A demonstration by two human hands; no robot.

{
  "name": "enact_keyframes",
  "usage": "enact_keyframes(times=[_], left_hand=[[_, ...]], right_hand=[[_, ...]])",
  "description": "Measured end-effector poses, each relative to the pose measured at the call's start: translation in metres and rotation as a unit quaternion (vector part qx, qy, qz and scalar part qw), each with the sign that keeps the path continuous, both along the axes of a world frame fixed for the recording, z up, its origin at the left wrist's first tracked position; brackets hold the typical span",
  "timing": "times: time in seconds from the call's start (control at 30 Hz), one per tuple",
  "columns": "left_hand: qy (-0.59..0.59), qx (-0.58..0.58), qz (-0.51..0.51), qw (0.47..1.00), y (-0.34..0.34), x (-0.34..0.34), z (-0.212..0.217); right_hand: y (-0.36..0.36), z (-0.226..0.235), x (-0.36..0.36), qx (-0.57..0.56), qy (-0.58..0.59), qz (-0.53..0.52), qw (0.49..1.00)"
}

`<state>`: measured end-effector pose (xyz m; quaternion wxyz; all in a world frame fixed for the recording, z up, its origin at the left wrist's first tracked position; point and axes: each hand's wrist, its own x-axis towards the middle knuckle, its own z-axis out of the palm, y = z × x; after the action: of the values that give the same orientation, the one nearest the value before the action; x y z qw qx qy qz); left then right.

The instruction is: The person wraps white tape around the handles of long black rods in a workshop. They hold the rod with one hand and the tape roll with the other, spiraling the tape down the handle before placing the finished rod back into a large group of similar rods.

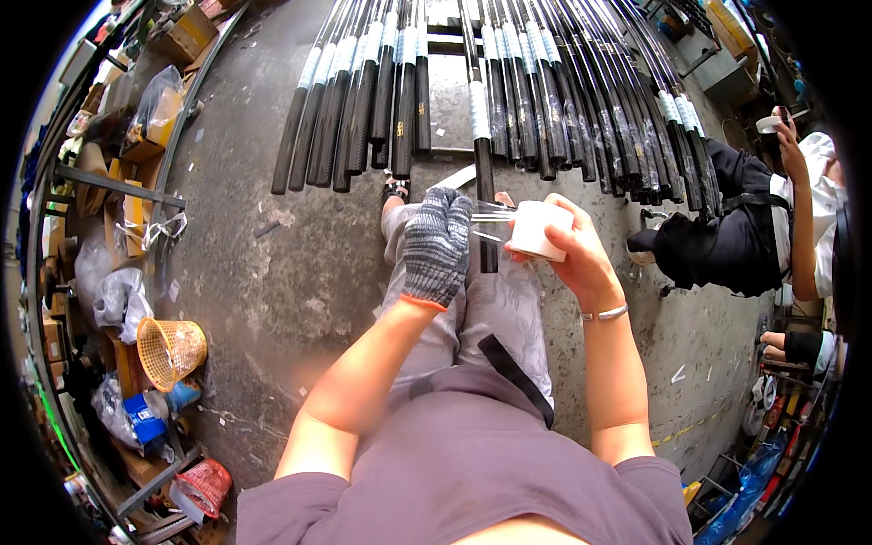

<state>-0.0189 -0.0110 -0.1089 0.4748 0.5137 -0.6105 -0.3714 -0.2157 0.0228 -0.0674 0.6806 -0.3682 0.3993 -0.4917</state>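
Observation:
My right hand is bare and wraps round a small white roll, which looks like tape or film. A clear, shiny strip stretches from the roll to my left hand. That hand wears a grey knitted glove with an orange cuff, and its fingers are closed on the strip's end. Between and below my hands, the dark butt of one black pole points toward my lap. A pale wrapped band circles this pole further up.
Several black poles with pale bands lie in rows ahead, many in clear wrap on the right. Shelving with boxes lines the left, near a yellow basket and a red basket. A person sits at right, holding a white roll.

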Motion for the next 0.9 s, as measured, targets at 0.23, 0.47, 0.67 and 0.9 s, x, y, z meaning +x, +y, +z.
enact_keyframes(times=[0.23, 0.47, 0.67, 0.9], left_hand=[[0.087, 0.064, 0.014, 0.994, -0.004, -0.010, -0.028], [0.217, 0.193, 0.014, 0.957, 0.003, -0.014, -0.021], [0.345, 0.265, -0.010, 0.900, 0.004, -0.018, -0.020], [0.369, 0.323, 0.049, 0.870, 0.008, -0.025, -0.028]], right_hand=[[-0.017, -0.013, -0.007, 0.024, 0.001, 0.006, 1.000], [-0.026, -0.024, -0.013, 0.041, 0.041, 0.027, 0.998], [-0.028, -0.044, -0.014, 0.048, 0.029, 0.046, 0.997], [-0.027, -0.051, -0.002, 0.059, -0.037, 0.061, 0.996]])
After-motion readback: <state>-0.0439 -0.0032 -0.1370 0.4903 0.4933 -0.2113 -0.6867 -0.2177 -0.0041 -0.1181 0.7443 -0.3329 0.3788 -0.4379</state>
